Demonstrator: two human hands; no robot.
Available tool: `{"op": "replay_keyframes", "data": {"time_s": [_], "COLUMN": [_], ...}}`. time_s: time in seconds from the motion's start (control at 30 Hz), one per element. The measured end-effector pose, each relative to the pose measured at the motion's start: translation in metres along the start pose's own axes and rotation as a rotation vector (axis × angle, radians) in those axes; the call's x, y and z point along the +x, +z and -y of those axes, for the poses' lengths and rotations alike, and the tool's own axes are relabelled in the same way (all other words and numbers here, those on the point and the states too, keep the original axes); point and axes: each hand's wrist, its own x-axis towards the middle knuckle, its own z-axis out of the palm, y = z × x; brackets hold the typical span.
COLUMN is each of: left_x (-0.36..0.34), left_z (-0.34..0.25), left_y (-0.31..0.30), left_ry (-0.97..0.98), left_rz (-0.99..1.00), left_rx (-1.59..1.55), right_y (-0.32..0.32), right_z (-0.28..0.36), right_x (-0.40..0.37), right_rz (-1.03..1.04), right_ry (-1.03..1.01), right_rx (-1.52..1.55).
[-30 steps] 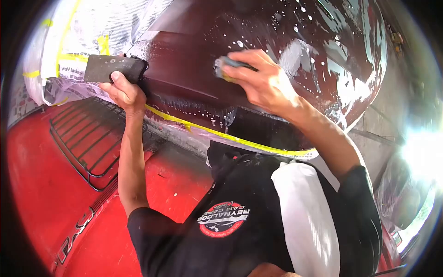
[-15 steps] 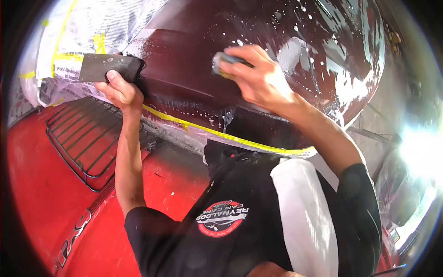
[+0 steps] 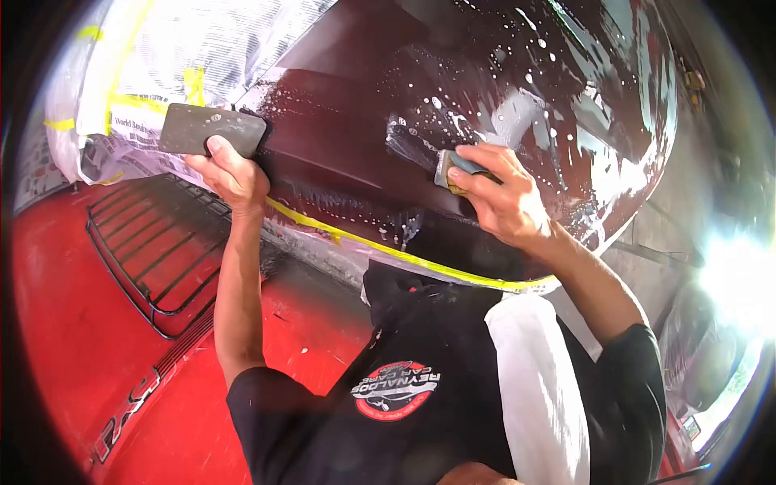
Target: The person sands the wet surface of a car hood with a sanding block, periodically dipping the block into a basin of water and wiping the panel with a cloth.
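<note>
A dark maroon car panel [image 3: 323, 121] curves in front of me, wet and dotted with white drops. My right hand [image 3: 509, 194] grips a small sanding block [image 3: 454, 171], grey on top with a yellowish underside, against the panel. A foamy streak runs up and left from the block. At the panel's left end, my left hand [image 3: 233, 178] pinches a flat dark grey rectangle [image 3: 212, 128] that looks like a rubber squeegee, the thumb lying on its near face. Drops of liquid sit on it. The fingers behind it are hidden.
Yellow masking tape [image 3: 404, 256] follows the panel's near edge. Printed masking paper [image 3: 234, 48] covers the upper left. Below lies a red car surface [image 3: 299, 323] with a black rack [image 3: 153, 250]. A white cloth [image 3: 537, 380] hangs over my black shirt. A bright light glares at right.
My right hand has slid the sanding block down and right across the panel, towards me. The left hand keeps its hold on the grey rectangle. The whole view has shifted slightly.
</note>
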Motion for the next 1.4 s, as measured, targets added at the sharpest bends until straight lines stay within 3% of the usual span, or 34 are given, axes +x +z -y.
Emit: {"op": "replay_keyframes", "data": {"time_s": [0.13, 0.27, 0.33, 0.47, 0.53, 0.6, 0.67, 0.8, 0.87, 1.0, 1.2, 1.27, 1.33, 1.37, 1.4], "left_x": [-0.003, 0.001, -0.001, -0.003, -0.001, -0.003, -0.001, 0.000, -0.004, -0.003, 0.003, 0.008, 0.017, 0.018, 0.021], "left_z": [0.001, 0.001, -0.008, 0.003, 0.002, -0.007, -0.015, -0.008, -0.011, -0.013, -0.018, -0.030, -0.046, -0.051, -0.058], "left_y": [-0.005, -0.004, 0.000, -0.005, -0.005, -0.001, 0.000, -0.004, -0.005, 0.004, -0.003, -0.002, 0.001, 0.002, 0.006], "left_ry": [-0.010, 0.000, -0.021, -0.036, 0.040, -0.130, -0.151, -0.010, 0.000, -0.105, 0.107, 0.069, 0.267, 0.215, 0.347], "left_rz": [0.016, 0.057, 0.007, 0.030, 0.061, -0.015, -0.003, 0.036, 0.079, -0.044, -0.008, -0.018, 0.061, 0.174, 0.286], "left_rx": [0.007, -0.004, 0.004, -0.059, -0.053, -0.040, 0.024, 0.028, 0.035, 0.014, 0.366, 0.374, 0.511, 0.627, 0.693], "right_y": [0.028, 0.007, 0.010, 0.042, 0.031, 0.007, 0.005, 0.040, 0.026, 0.001, 0.058, 0.041, 0.018, -0.004, -0.023], "right_z": [-0.001, 0.002, -0.006, 0.006, 0.013, 0.010, 0.008, 0.007, 0.011, 0.005, 0.010, 0.019, 0.025, 0.023, 0.021], "right_x": [0.053, 0.009, 0.001, 0.058, 0.042, -0.004, -0.017, 0.045, 0.032, -0.003, 0.047, 0.020, -0.023, -0.045, -0.068], "right_rz": [0.040, 0.124, 0.064, 0.027, 0.038, 0.064, 0.018, -0.049, 0.017, 0.009, -0.139, -0.117, -0.143, -0.196, -0.235], "right_ry": [-0.083, -0.019, -0.026, -0.048, -0.029, 0.003, 0.054, -0.026, -0.013, 0.009, 0.014, 0.040, 0.127, 0.192, 0.325], "right_rx": [-0.044, -0.024, 0.023, 0.020, 0.010, 0.010, -0.042, -0.014, -0.027, -0.062, -0.020, -0.035, -0.132, -0.202, -0.372]}}
